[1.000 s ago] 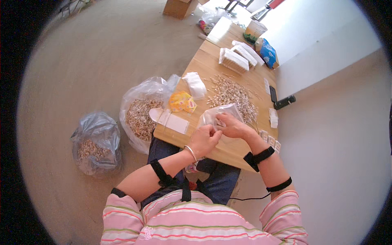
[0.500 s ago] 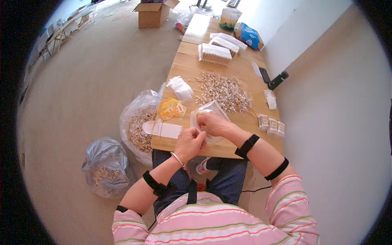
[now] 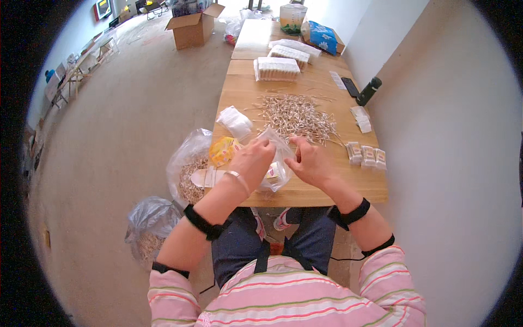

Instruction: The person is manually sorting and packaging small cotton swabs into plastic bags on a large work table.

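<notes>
Clear plastic bag (image 3: 282, 177) | right of left grip (image 3: 252, 163), clamped on its edge | left of right grip (image 3: 315, 165), thumb and forefinger apart

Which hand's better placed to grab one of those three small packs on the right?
Probably your right hand: it's nearer the small packs; your left hand is farther, beyond the clear bag.

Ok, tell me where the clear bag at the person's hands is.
The clear bag is near the middle of the head view, between the left hand and the right hand, on the near side of the cotton swab pile.
</notes>
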